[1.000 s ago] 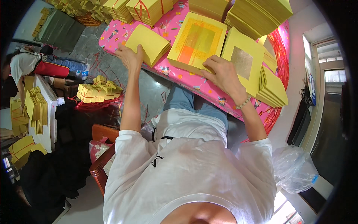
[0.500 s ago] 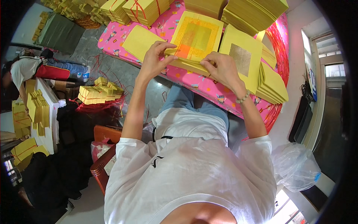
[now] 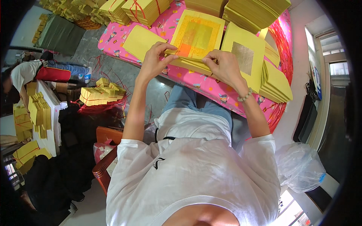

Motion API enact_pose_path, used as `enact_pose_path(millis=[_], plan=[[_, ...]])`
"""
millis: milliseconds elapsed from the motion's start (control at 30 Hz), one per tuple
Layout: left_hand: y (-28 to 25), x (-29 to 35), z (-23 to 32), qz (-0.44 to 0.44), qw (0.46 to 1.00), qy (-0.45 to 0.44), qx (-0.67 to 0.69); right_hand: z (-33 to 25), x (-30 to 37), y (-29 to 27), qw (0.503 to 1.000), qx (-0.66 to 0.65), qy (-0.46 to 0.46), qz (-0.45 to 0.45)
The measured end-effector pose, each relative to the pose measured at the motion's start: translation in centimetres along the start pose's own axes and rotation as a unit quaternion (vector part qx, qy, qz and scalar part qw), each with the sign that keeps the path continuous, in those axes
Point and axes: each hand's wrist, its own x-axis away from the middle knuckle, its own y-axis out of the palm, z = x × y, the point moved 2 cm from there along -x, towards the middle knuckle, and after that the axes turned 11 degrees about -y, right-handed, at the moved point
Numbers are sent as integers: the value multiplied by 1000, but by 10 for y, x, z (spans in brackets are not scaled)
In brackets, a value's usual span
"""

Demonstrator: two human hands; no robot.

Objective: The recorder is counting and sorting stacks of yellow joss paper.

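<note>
A stack of yellow joss paper (image 3: 212, 24) lies before me on the table, its top sheet printed with an orange square around a gold patch. My left hand (image 3: 154, 62) is closed at the stack's near left corner, thumb below and fingers above the paper edge. At the near right corner, my right hand (image 3: 225, 67) pinches the edge with curled fingers. The near edge of the upper sheets looks slightly lifted between both hands. Just right of it lies yellow paper with a dull metallic square (image 3: 243, 58). Plain yellow sheets (image 3: 141, 41) rest to the left.
The table has a pink patterned cover (image 3: 109, 42). Tied yellow bundles (image 3: 145, 11) and a tall paper stack (image 3: 256, 13) stand at its far side. Red strings (image 3: 287, 56) hang along the right edge. Another person (image 3: 28, 71) bends over a white table at left, near a wooden chair (image 3: 103, 165).
Both hands stay at the near corners of the stack. My right hand's fingertips have shifted very slightly away from me; otherwise little differs.
</note>
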Motion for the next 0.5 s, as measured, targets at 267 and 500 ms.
enact_pose_path(millis=[267, 500], plan=[[-1, 1, 3, -8, 1000, -7, 7, -2, -3, -1, 999, 4, 19, -26], [-2, -1, 1, -14, 1000, -11, -2, -2, -4, -1, 999, 17, 25, -37]])
